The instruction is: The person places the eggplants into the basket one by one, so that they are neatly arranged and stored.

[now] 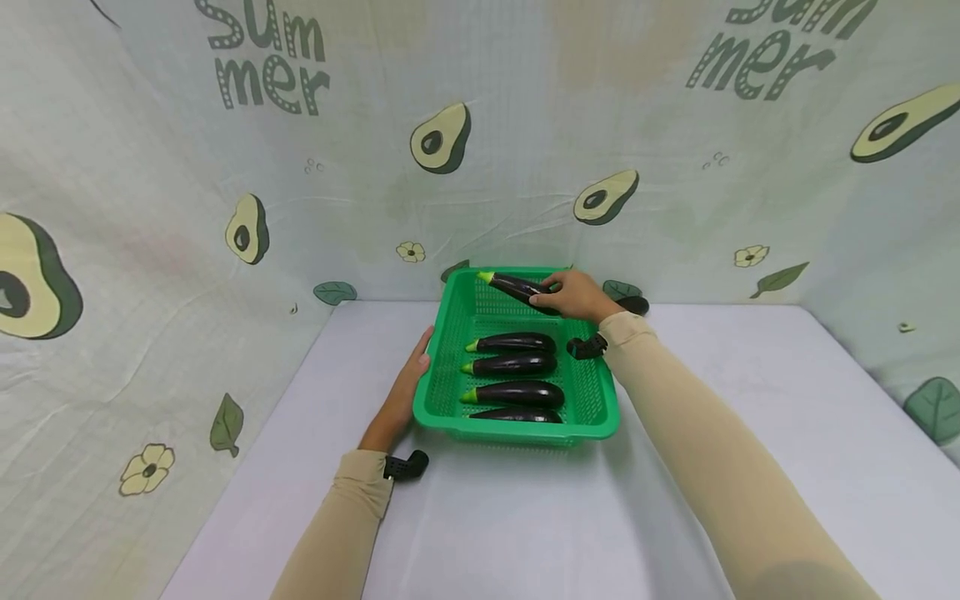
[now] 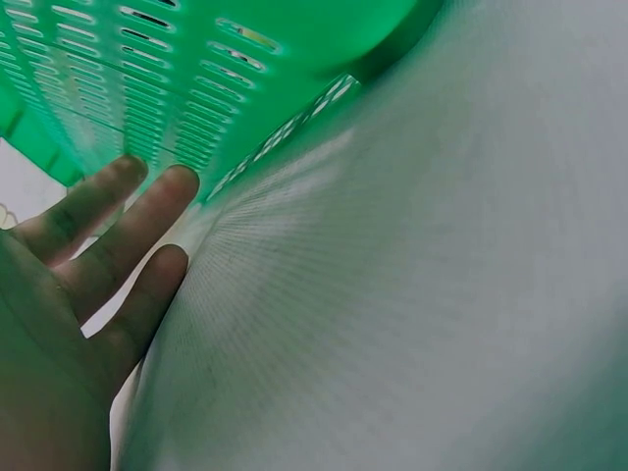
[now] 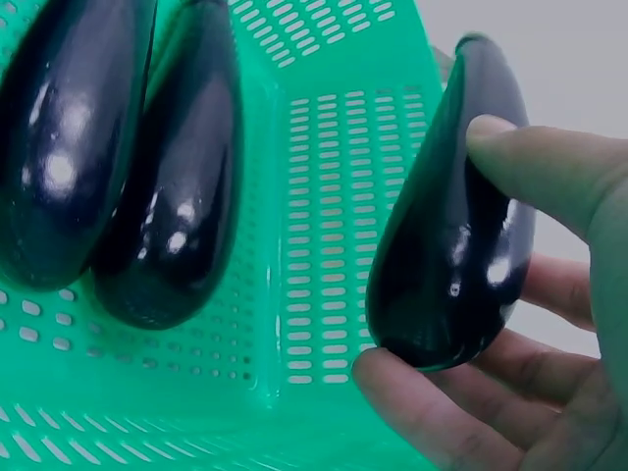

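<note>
A green perforated plastic basket stands on the table with several dark eggplants lying side by side in it, green stem ends to the left. Over the far part of the basket my right hand grips another eggplant, thumb on one side and fingers on the other. Its stem end points left toward the far rim. My left hand is at the basket's left side, thumb by the rim. In the left wrist view, its fingers extend straight along the outer wall.
A white cloth covers the table. Behind and left hangs a pale curtain printed with avocados, leaves and flowers. Black devices are strapped on both wrists. A dark rounded shape shows just beyond the right wrist.
</note>
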The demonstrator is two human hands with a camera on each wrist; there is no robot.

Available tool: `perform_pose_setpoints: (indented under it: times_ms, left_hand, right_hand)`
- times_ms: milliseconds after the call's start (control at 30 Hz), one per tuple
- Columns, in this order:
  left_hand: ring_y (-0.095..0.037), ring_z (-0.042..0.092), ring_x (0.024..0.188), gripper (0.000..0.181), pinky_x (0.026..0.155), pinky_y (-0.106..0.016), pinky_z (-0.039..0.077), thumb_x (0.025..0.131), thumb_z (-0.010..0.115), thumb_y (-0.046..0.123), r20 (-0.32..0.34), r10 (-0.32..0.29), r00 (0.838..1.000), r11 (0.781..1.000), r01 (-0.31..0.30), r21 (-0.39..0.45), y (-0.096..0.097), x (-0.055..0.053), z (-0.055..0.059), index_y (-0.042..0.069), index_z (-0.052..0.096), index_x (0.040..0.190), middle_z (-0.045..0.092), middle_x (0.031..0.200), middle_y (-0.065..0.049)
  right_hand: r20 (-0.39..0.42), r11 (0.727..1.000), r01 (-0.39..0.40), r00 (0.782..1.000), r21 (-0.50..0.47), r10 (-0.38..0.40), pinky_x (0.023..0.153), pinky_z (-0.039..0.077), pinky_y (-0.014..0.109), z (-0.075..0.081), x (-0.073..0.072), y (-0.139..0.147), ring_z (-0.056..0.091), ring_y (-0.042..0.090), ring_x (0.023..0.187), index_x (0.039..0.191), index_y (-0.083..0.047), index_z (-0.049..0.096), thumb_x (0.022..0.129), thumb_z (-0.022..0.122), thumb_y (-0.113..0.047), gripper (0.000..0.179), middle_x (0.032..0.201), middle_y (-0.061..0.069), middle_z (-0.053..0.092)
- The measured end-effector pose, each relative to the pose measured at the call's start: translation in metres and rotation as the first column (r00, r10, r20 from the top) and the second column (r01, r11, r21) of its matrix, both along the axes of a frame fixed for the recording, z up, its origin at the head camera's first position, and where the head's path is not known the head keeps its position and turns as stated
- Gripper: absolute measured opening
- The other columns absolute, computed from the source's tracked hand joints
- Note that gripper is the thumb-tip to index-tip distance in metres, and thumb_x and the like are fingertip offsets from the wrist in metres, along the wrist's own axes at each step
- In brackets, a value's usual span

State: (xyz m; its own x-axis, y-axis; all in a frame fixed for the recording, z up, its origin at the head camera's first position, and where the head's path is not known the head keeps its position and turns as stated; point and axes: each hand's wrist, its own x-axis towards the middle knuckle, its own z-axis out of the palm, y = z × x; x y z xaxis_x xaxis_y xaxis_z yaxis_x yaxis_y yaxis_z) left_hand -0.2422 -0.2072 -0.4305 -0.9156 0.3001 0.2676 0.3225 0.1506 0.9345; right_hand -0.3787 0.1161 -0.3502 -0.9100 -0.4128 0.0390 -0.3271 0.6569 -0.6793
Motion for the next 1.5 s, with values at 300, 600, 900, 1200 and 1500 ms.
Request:
perform_pose_setpoints:
  times_ms: [300,600,900,1200,1500]
  left_hand:
    - [-0.03,0.006,0.151,0.057,0.118,-0.053,0.01,0.11,0.022,0.021,0.001,0.004,1.0,1.0,-0.004,-0.001,0.002,0.0,0.003,0.004,0.005,0.161,0.005,0.167,-0.014]
    - [-0.028,0.008,0.151,0.056,0.118,-0.052,0.012,0.11,0.022,0.023,0.003,0.011,1.0,1.0,-0.011,0.0,0.002,0.0,0.002,0.008,0.006,0.162,0.007,0.167,-0.012]
    - [-0.029,0.007,0.151,0.057,0.118,-0.053,0.011,0.11,0.022,0.022,0.002,0.018,1.0,0.999,-0.018,-0.027,0.003,0.0,0.002,0.006,0.006,0.162,0.006,0.167,-0.012]
    - [-0.025,0.006,0.151,0.055,0.118,-0.051,0.009,0.111,0.021,0.024,-0.007,0.034,0.999,0.999,-0.034,0.014,-0.007,-0.016,-0.026,0.013,0.007,0.163,0.006,0.167,-0.007]
    - [-0.021,0.007,0.151,0.056,0.118,-0.052,0.008,0.111,0.022,0.033,-0.054,0.043,0.998,0.999,-0.042,0.025,-0.003,-0.019,-0.033,0.019,0.011,0.163,0.011,0.167,-0.001]
  right_hand:
    - [-0.08,0.995,0.015,0.997,0.1,-0.007,0.09,0.05,0.051,-0.002,-0.002,-0.003,0.06,0.037,0.113,0.137,0.002,0.058,0.098,0.067,-0.035,0.054,0.133,0.024,0.059]
    - [-0.107,0.982,0.015,0.994,0.191,0.006,0.097,0.046,0.053,-0.004,-0.008,-0.006,0.058,0.038,0.116,0.134,0.001,0.06,0.097,0.067,-0.036,0.053,0.134,0.022,0.058]
    - [-0.083,0.967,0.01,0.996,0.253,0.011,0.098,0.046,0.052,-0.008,-0.014,-0.009,0.058,0.037,0.118,0.136,-0.001,0.06,0.097,0.067,-0.037,0.054,0.14,0.021,0.055]
    - [-0.097,0.957,0.007,0.995,0.29,0.022,0.094,0.049,0.052,-0.014,-0.016,-0.019,0.062,0.034,0.112,0.136,-0.004,0.06,0.096,0.069,-0.037,0.053,0.136,0.018,0.059]
    - [-0.118,0.945,0.027,0.993,0.326,0.012,0.094,0.048,0.053,-0.016,-0.016,-0.018,0.061,0.035,0.114,0.135,-0.007,0.063,0.095,0.07,-0.038,0.051,0.132,0.016,0.062]
